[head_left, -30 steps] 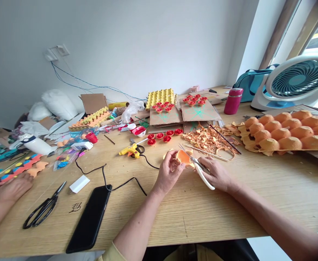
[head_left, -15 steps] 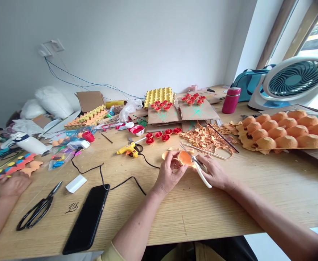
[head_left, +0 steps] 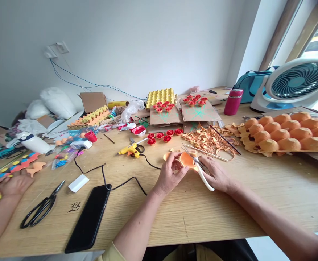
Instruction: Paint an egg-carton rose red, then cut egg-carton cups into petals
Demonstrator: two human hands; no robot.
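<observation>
My left hand point(head_left: 170, 174) is closed around an orange egg-carton cup point(head_left: 186, 159), holding it just above the wooden table point(head_left: 229, 210). My right hand point(head_left: 215, 174) grips white-handled scissors point(head_left: 201, 170), and their blades reach into the edge of the cup. A heap of orange cuttings point(head_left: 207, 139) lies just behind both hands. A yellow glue gun point(head_left: 130, 149) rests to the left, with a row of red paper roses point(head_left: 164, 136) beyond it.
An orange egg tray point(head_left: 284, 136) lies at the right, before a fan point(head_left: 297, 85) and a pink flask point(head_left: 233, 101). A black phone point(head_left: 89, 219), black scissors point(head_left: 40, 210) and a black cord point(head_left: 115, 185) lie at the near left. Another person's hands point(head_left: 8, 185) work at the far left.
My hands have stayed in place, turning the orange cup slightly against the scissor blades. The view shifted a little. The other person's hands moved slightly at the left edge.
</observation>
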